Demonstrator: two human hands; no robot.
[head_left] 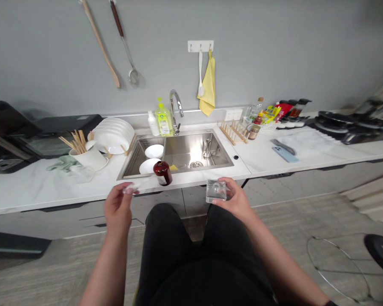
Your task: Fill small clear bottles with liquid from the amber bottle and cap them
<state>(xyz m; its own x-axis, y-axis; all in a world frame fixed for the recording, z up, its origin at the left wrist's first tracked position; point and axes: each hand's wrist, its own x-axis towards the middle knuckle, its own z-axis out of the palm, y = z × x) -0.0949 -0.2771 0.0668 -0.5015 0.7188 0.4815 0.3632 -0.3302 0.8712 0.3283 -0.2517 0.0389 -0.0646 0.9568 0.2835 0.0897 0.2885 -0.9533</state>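
Note:
My left hand point(118, 205) is closed in a pinch on a small whitish, tissue-like piece point(137, 186), blurred and held over the counter's front edge. In my right hand point(235, 199) is a clear square glass block point(215, 192) with a round hollow in it, gripped by its right side in front of the counter. Between the two hands, a brown bottle point(162, 173) stands uncapped on the counter at the sink's front rim. Behind it is the steel sink point(218, 149), with two white bowls point(154, 151) in its left part.
A chrome tap point(175, 111) rises behind the sink beside a yellow-green soap bottle point(164, 119). To the left are stacked white plates point(113, 135) and a white pot point(88, 157) of wooden utensils. A wooden rack point(234, 131) and a phone point(285, 154) lie right. A stool point(381, 255) stands low right.

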